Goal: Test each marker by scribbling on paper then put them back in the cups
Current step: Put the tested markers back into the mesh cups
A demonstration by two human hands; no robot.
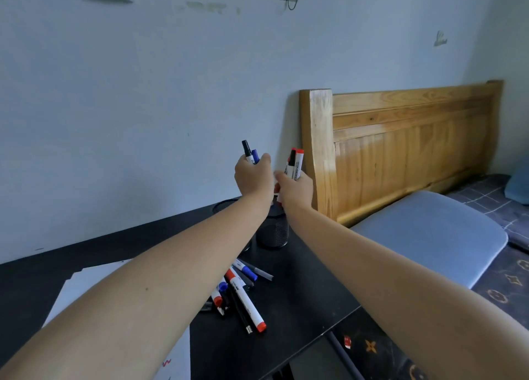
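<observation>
Marker pair blk+blue gripped, L hand | red pair gripped, R hand | both hands outstretched (over cup)

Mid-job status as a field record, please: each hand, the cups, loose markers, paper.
left hand: grips two markers, black-capped and blue-capped, caps up
right hand: grips red-capped markers, caps up
mesh cup: black, on the table below both hands
second cup: rim partly hidden behind left forearm
loose markers: pile on the table, nearer than the cups
paper: lower left, red scribble near its bottom edge
</observation>
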